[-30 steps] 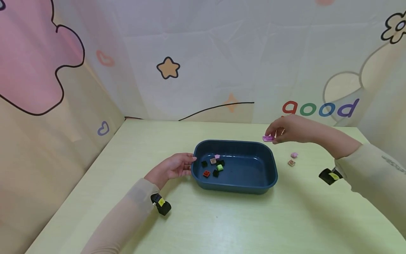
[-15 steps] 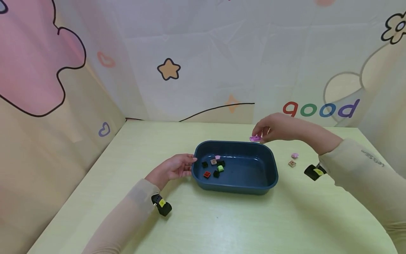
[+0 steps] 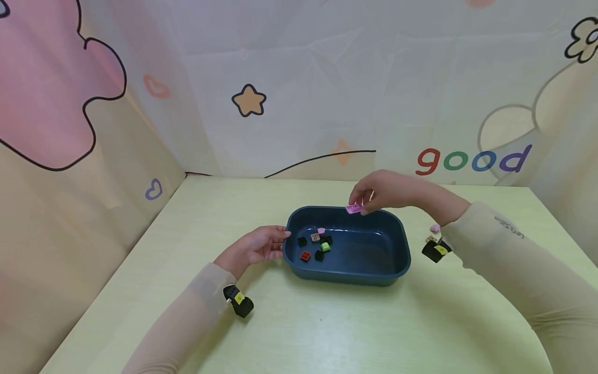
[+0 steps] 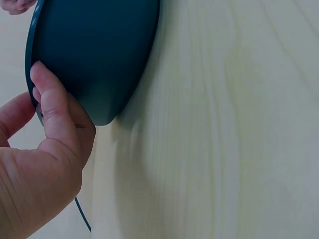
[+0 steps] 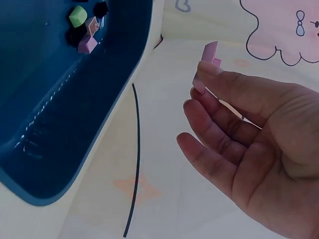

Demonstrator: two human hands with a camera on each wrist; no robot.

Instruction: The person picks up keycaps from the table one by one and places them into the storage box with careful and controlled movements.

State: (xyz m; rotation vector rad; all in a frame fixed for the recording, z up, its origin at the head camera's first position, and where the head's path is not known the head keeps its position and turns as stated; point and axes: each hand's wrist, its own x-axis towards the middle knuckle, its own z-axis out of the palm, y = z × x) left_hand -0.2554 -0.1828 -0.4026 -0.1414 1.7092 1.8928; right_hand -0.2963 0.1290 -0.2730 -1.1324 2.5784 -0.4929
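Observation:
A small purple-pink building brick [image 3: 353, 209] is pinched between the thumb and fingers of my right hand [image 3: 391, 189]. It overlaps the far rim of a dark blue plastic bin [image 3: 348, 277] in the head view; in the right wrist view, the brick's end sticks out past my thumb. My left hand [image 3: 261, 244] grips the bin's left end, thumb at the rim and fingers against the outer wall. Inside the bin's left half lie several small bricks, among them a green brick [image 3: 325, 247], a red brick [image 3: 305, 256], a pale pink brick [image 3: 321, 230] and some black ones.
Right of the bin, a pink piece [image 3: 435, 228] and a tan piece [image 3: 430, 239] lie on the pale table [image 3: 299, 332], the tan one partly covered by the right wrist's black camera [image 3: 435, 250]. A patterned curtain [image 3: 308, 104] stands behind the table.
My right hand has carried the purple-pink brick leftward, from beyond the bin's right corner to above its far rim. My left hand and the bin have stayed put.

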